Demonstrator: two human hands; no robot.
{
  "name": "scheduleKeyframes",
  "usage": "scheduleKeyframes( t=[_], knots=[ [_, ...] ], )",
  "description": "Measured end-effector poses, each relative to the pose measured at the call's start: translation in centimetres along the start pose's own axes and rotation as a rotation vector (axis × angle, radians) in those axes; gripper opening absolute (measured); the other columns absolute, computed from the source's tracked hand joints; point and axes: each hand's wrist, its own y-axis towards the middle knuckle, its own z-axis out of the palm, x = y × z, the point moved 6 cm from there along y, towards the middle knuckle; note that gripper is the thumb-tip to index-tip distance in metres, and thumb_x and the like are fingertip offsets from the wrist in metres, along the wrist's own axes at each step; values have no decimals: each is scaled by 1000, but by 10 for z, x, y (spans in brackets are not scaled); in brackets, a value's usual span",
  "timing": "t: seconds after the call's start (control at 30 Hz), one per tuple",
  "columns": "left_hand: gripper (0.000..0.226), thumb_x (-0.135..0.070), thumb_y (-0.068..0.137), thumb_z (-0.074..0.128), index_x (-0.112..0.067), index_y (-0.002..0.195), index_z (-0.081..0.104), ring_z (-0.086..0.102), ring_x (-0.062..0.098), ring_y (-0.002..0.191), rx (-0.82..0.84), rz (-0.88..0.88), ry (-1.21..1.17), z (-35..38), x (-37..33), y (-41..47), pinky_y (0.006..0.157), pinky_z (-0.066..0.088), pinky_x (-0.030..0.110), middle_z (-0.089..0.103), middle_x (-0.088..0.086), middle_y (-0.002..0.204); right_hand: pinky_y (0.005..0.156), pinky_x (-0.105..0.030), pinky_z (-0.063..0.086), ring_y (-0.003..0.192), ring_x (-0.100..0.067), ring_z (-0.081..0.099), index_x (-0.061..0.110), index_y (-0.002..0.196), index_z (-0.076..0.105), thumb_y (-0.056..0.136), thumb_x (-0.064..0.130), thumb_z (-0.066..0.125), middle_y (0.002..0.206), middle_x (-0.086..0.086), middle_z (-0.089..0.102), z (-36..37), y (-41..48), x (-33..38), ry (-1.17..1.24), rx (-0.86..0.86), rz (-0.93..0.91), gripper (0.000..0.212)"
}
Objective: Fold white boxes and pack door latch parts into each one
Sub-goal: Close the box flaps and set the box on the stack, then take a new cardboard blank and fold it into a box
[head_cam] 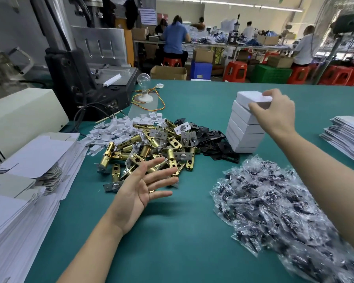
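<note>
The top box sits at one o'clock, on a stack of closed white boxes. The right hand grips its near end, thumb on the near side and fingers curled over the far edge. Whether the box rests fully on the stack or is slightly raised, I cannot tell.

The main risk, as I judge it, is the stack. It is tall and narrow, its boxes look unevenly squared, and the top one lies a little askew. A push or a skewed release could slide the top box off or tip the column. It would fall toward nine o'clock onto the black plates, or toward six o'clock onto the bags of small dark parts. A falling box might pop its flaps and spill its contents.

The left hand hovers at seven o'clock, palm up, fingers spread, holding nothing. It is well apart from the stack, too far to steady it. It hangs just over the near edge of the latches, and a careless sweep could scatter them across the tabletop.

The right forearm crosses above the bags; dropping it could drag those slippery packets along.
</note>
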Motion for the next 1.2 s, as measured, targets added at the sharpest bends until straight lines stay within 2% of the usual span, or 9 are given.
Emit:
scheduleKeyframes(
  t=[0.2,0.43,0.57,0.67,0.73,0.87,1.0,1.1,1.2],
  knots=[
    [60,-53,101,42,-14,146,54,68,36,124,16,-15,29,1,3,0,84,64,39,69,17,137,102,-51,47,123,-37,53,18,137,50,84,44,76,136,-16,50,16,-8,-11,-64,61,12,64],
    [62,-52,99,45,-13,146,53,69,38,123,27,-19,34,1,3,1,84,64,39,69,18,137,87,-38,42,119,-32,54,21,134,50,81,38,78,135,-12,48,17,-6,-16,5,30,24,63],
    [63,-52,98,45,-12,146,52,69,38,122,34,-21,33,2,4,1,84,64,40,69,18,136,100,-47,45,125,-34,52,20,138,49,82,38,78,139,-12,45,18,-5,-13,-16,57,42,66],
    [63,-52,99,45,-12,146,53,70,38,121,36,-22,33,3,4,1,84,64,40,70,18,136,114,-55,33,143,-33,38,16,145,46,83,45,79,152,-14,38,14,-10,-6,-95,53,13,76],
    [61,-51,99,46,-12,146,53,70,38,121,34,-24,21,3,4,2,84,64,40,70,19,135,120,-54,26,149,-31,30,12,145,47,86,46,76,157,-15,36,8,-19,10,-121,-44,-105,73],
    [57,-46,99,50,-12,144,55,71,36,118,3,-38,40,1,5,2,82,64,39,71,18,132,114,-43,36,132,-29,49,7,130,58,92,34,72,135,-12,57,16,-58,67,4,-104,-429,49],
    [54,-45,99,50,-12,141,58,74,34,113,-16,-79,64,4,9,3,79,64,38,73,18,129,104,-39,43,116,-27,62,7,102,72,92,27,75,109,-8,72,53,-112,131,192,98,-604,22],
    [46,-39,105,52,-8,138,59,75,33,105,-29,-93,84,6,15,6,77,64,38,74,21,124,102,-40,41,115,-26,64,9,82,76,97,37,68,97,-8,76,96,-157,186,198,295,-768,33],
    [39,-26,114,34,-6,136,59,75,31,103,-103,-92,109,3,19,7,76,63,38,73,20,125,101,-39,41,115,-22,60,18,97,74,104,39,55,100,1,73,143,-199,238,33,472,-962,29]
  ],
)
